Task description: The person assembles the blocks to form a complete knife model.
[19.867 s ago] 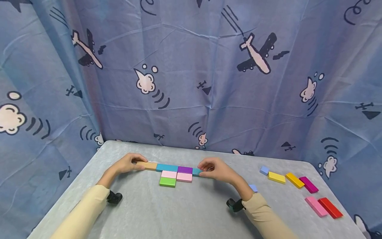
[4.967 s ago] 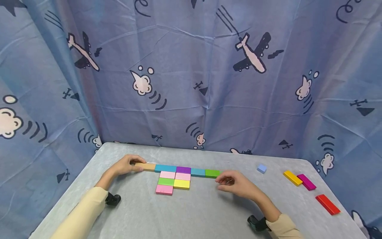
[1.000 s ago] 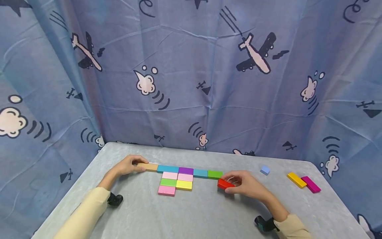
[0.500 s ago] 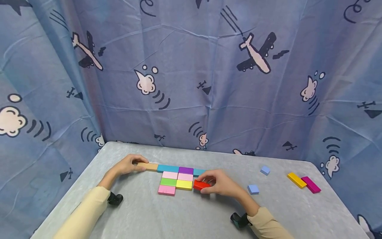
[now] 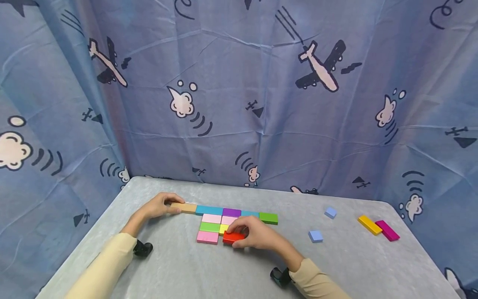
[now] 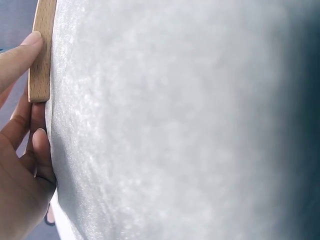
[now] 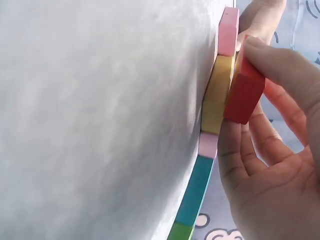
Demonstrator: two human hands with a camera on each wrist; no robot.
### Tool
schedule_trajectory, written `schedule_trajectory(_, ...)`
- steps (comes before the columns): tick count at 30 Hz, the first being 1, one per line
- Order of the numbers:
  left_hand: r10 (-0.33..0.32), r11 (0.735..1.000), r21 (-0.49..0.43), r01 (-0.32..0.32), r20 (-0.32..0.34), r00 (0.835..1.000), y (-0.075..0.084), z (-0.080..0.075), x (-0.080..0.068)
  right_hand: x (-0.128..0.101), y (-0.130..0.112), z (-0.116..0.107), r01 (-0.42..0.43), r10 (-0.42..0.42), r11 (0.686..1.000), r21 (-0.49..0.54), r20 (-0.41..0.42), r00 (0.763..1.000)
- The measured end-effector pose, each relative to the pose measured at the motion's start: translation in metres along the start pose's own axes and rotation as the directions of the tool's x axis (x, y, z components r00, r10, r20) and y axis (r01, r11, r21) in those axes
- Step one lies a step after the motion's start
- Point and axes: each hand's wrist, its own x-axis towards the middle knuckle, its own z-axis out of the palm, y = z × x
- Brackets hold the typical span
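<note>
My left hand (image 5: 158, 206) holds the tan wooden block (image 5: 186, 208) at the left end of a row; its thumb lies on that block (image 6: 42, 65) in the left wrist view. Rightward follow a blue block (image 5: 209, 210), a purple one (image 5: 231, 212), a teal one (image 5: 250, 214) and a green one (image 5: 269, 218). Under the row sit pale pink blocks (image 5: 211, 219), a light green block (image 5: 210, 227), a pink block (image 5: 207, 237) and a yellow block (image 5: 223, 229), partly hidden. My right hand (image 5: 259, 236) pinches a red block (image 5: 232, 238) beside the pink one, seemingly just above the table (image 7: 100, 120).
Two light blue blocks (image 5: 315, 236) lie apart to the right of my right hand. Farther right, an orange-yellow block (image 5: 369, 225) and a magenta block (image 5: 387, 230) lie side by side. A patterned curtain (image 5: 224, 104) stands behind the table.
Green, yellow and pink blocks have joined the arrangement since the oldest frame. In the last second my right hand has carried the red block leftward to the yellow block's front. My left hand stays put.
</note>
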Motion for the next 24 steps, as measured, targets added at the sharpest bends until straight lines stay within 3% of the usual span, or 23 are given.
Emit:
schedule_trajectory(18, 0.001, 1.0, 0.005, -0.001, -0.008, 1.0, -0.001, 0.001, 0.0, 0.014, -0.01, 0.008, -0.056, 0.058, 0.995, -0.086, 0.023, 0.998)
schedule_trajectory(24, -0.027, 0.999, -0.021, 0.027, -0.004, 1.0, 0.015, 0.0, -0.003, 0.015, -0.009, 0.01, -0.072, 0.073, 0.993, -0.091, 0.015, 0.997)
